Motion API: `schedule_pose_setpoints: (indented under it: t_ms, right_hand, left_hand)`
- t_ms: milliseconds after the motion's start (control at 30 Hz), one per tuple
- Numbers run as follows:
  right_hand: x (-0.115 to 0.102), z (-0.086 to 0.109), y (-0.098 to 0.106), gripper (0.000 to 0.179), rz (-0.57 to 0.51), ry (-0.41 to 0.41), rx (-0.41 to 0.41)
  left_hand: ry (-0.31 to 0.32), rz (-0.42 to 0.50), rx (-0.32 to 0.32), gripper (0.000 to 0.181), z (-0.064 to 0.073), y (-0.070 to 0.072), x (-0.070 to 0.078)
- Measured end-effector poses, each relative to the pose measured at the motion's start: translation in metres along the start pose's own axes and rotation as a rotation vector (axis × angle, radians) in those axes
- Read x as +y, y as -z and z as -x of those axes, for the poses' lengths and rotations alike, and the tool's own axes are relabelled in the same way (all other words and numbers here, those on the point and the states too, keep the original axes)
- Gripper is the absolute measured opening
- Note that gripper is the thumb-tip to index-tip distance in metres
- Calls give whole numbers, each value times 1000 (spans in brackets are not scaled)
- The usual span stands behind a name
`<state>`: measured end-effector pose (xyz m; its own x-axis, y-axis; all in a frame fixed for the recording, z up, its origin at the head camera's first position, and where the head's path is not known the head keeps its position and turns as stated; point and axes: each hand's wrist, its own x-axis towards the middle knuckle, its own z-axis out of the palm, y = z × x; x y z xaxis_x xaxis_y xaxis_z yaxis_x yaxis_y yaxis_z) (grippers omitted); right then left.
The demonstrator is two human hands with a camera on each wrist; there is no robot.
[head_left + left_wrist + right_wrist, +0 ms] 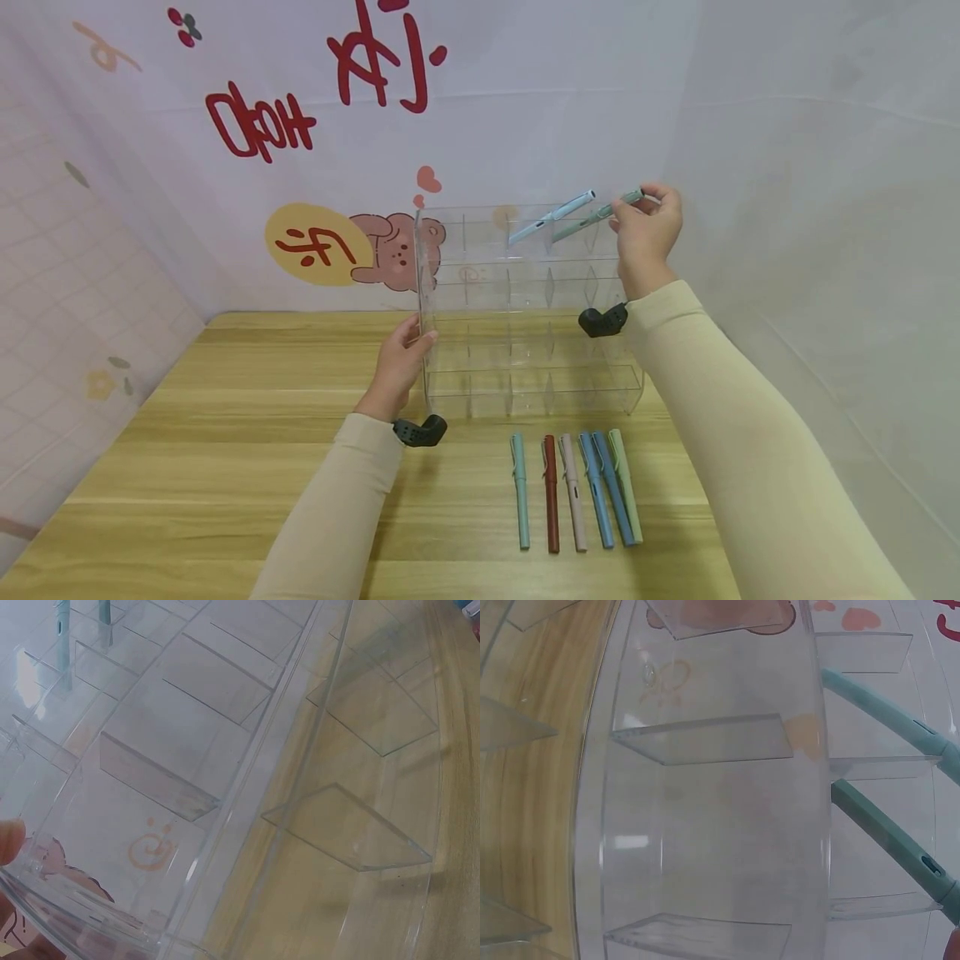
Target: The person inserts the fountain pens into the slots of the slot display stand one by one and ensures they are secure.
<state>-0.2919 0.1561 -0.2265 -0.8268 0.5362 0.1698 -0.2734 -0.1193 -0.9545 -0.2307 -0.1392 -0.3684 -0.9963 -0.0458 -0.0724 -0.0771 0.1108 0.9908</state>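
Observation:
A clear acrylic rack (528,317) with several tiers and thin dividers stands upright on the table. My left hand (400,367) grips its left side panel; in the left wrist view only some fingertips (10,840) show at that edge. Up at the top tier, my right hand (648,229) pinches the upper end of a green pen (596,221), whose lower end sits in a top compartment. One compartment to the left, a light blue pen (551,217) leans there by itself. Both the green pen (889,840) and the light blue pen (885,712) appear in the right wrist view.
Several pens lie in a row before the rack: a mint pen (521,492), a dark red pen (551,492), a pale pink pen (573,492), blue ones and a light green pen (626,487). A printed cloth (600,100) hangs behind the wooden table (247,417).

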Motion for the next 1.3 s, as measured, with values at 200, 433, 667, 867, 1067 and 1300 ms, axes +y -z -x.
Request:
schedule_pose_setpoints:
  t_ms: [200, 433, 667, 867, 1067, 1300]
  right_hand:
    - [1, -1, 2, 42, 7, 1, -10]
    - [-1, -2, 15, 50, 12, -10, -45]
    - [-5, 1, 41, 48, 22, 8, -48]
    - [0, 6, 72, 44, 116, 10, -51]
    - [18, 15, 105, 46, 222, -19, -87]
    - [47, 34, 151, 41, 341, -74, -174]
  left_hand:
    - [3, -7, -1, 52, 1, -1, 0]
    - [6, -2, -11, 54, 1, 1, 1]
    - [11, -5, -11, 54, -1, 1, 2]
    - [11, -17, -11, 56, -2, 0, 2]
    - [20, -27, -12, 57, -4, 0, 1]
    - [23, -23, -11, 57, -5, 0, 0]
